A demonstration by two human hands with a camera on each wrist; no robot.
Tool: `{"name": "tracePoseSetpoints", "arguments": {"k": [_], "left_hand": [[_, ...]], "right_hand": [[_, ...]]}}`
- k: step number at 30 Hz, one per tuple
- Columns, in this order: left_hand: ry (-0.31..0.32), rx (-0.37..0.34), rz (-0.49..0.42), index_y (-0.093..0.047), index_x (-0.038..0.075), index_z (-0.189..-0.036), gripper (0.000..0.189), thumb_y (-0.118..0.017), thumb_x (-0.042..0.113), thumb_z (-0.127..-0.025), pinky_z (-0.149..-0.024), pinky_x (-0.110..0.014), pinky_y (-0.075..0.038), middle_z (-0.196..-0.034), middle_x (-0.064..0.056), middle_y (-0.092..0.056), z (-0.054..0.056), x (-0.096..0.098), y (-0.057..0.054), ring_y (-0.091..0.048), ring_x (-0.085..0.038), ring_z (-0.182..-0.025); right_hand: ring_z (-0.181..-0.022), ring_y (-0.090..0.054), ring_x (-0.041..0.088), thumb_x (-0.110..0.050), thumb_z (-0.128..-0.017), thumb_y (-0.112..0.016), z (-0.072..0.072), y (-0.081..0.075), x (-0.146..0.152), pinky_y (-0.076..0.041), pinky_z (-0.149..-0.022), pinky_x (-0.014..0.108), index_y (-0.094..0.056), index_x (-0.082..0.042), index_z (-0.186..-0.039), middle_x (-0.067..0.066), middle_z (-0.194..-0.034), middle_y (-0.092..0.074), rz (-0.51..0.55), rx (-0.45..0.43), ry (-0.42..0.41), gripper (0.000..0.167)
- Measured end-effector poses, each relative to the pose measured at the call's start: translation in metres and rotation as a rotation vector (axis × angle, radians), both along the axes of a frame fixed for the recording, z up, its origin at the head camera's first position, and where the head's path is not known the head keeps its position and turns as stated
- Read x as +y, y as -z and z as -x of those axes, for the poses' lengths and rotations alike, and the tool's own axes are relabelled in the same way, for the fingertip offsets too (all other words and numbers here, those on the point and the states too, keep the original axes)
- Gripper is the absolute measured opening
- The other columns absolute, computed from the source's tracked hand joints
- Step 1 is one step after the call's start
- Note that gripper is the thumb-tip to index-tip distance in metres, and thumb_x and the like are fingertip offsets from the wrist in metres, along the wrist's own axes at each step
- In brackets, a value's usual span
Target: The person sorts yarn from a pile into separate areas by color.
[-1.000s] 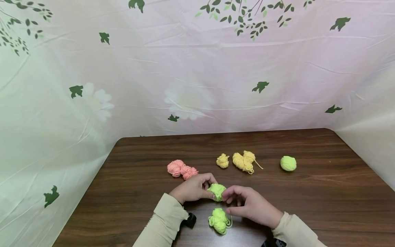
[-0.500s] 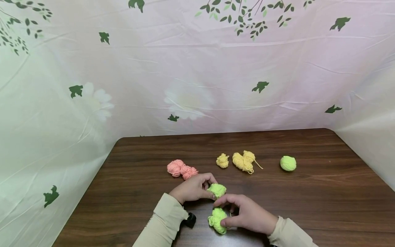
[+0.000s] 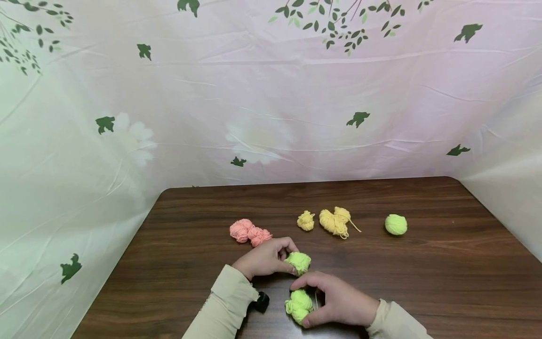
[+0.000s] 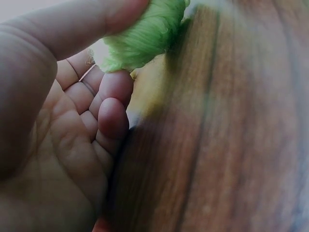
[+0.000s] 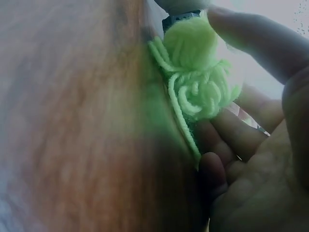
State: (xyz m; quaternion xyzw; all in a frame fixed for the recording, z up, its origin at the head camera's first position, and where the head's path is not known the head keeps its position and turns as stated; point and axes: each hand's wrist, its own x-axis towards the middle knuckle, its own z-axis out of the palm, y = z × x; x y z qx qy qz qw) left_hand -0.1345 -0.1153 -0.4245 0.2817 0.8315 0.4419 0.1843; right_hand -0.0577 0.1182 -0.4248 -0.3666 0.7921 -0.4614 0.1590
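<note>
At the middle front of the table, my left hand (image 3: 268, 256) pinches a small light-green yarn ball (image 3: 298, 262) between thumb and fingers. The left wrist view shows the thumb pressed on this green yarn (image 4: 145, 41) and the fingertips against its other side. Just nearer to me lies a second green yarn bundle (image 3: 298, 306), looser, with loops and a loose strand. My right hand (image 3: 338, 301) curls round it, index finger at its far side and thumb at its near side. Loops of that bundle (image 5: 200, 92) show in the right wrist view, against the fingers.
Two coral yarn balls (image 3: 250, 232) touch each other just beyond my left hand. Farther back lie a small yellow yarn ball (image 3: 306, 221) and a larger yellow bundle (image 3: 335, 221) with a strand. A round green yarn ball (image 3: 395, 225) sits at right on the brown table (image 3: 444, 263).
My right hand has moved from beside the far green ball toward me and now grips the nearer green bundle, which has shifted slightly. The left hand has stayed in place.
</note>
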Motion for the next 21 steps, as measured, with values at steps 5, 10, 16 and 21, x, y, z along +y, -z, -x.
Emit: {"name": "tracePoseSetpoints", "arguments": {"k": [5, 10, 16, 21], "left_hand": [[0.002, -0.008, -0.001, -0.067, 0.022, -0.102, 0.029, -0.085, 0.013, -0.081, -0.059, -0.02, -0.041, -0.077, 0.005, -0.057, 0.0002, 0.0003, -0.0011, -0.049, -0.006, -0.068], [0.006, -0.004, -0.003, -0.067, 0.021, -0.102, 0.029, -0.085, 0.013, -0.081, -0.06, -0.019, -0.042, -0.077, 0.006, -0.057, 0.0006, 0.0011, -0.0001, -0.05, -0.005, -0.068], [-0.001, -0.001, 0.0, -0.067, 0.021, -0.102, 0.03, -0.086, 0.014, -0.081, -0.06, -0.019, -0.042, -0.077, 0.005, -0.057, -0.0001, 0.0007, 0.0008, -0.05, -0.005, -0.068], [-0.005, 0.0, -0.003, -0.067, 0.021, -0.102, 0.03, -0.086, 0.014, -0.081, -0.059, -0.02, -0.041, -0.076, 0.005, -0.057, -0.0004, 0.0, 0.0007, -0.05, -0.006, -0.067]], "right_hand": [[-0.118, -0.051, 0.006, -0.04, -0.08, -0.084, -0.0002, 0.0001, 0.0005, -0.043, -0.099, 0.028, -0.063, -0.027, -0.128, -0.011, -0.127, -0.059, -0.037, 0.022, -0.01, 0.053], [-0.115, -0.052, 0.006, -0.04, -0.082, -0.083, -0.0014, 0.0029, 0.0005, -0.044, -0.097, 0.027, -0.064, -0.027, -0.128, -0.011, -0.125, -0.059, -0.034, 0.051, 0.001, 0.051], [-0.112, -0.054, 0.005, -0.039, -0.083, -0.082, -0.0007, 0.0058, -0.0005, -0.046, -0.094, 0.027, -0.065, -0.026, -0.126, -0.012, -0.122, -0.06, -0.018, 0.074, 0.006, 0.048], [-0.11, -0.055, 0.005, -0.035, -0.084, -0.082, 0.0001, 0.0064, -0.0011, -0.046, -0.093, 0.027, -0.066, -0.024, -0.124, -0.013, -0.12, -0.062, 0.008, 0.068, 0.005, 0.046]]}}
